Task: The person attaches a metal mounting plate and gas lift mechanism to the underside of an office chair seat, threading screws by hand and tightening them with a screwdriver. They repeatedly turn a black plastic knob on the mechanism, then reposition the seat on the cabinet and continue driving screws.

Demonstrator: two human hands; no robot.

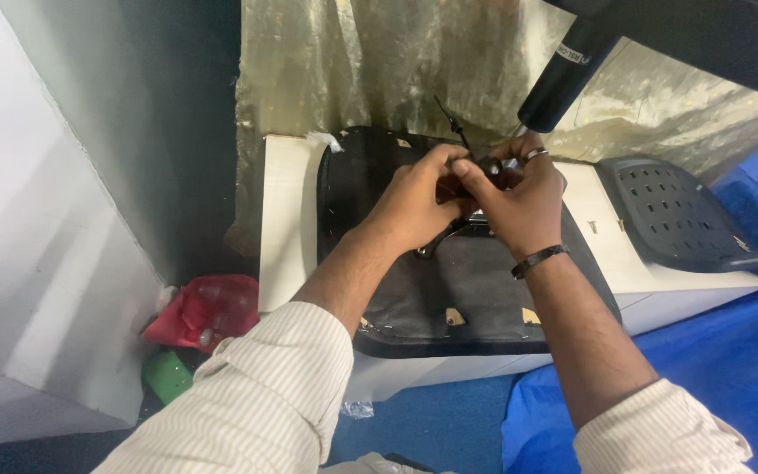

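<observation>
My left hand (414, 202) and my right hand (519, 197) meet over an upturned black chair seat (449, 290) that lies on a white box (287, 219). Both hands pinch a small black metal part (489, 168) between their fingertips; a thin black lever (451, 121) sticks up behind it. A black bracket (449, 235) of the same assembly shows under my palms, resting on the seat. My right hand wears a ring and a dark wrist band (539, 259). What the fingers cover is hidden.
A black perforated plastic chair part (677, 211) rests on the box's right end. A black cylinder (563, 75) hangs down from above. Crumpled gold sheeting (379, 61) hangs behind. Red bag (208, 307) and green object (167, 376) lie lower left; blue sheet (730, 360) covers the floor.
</observation>
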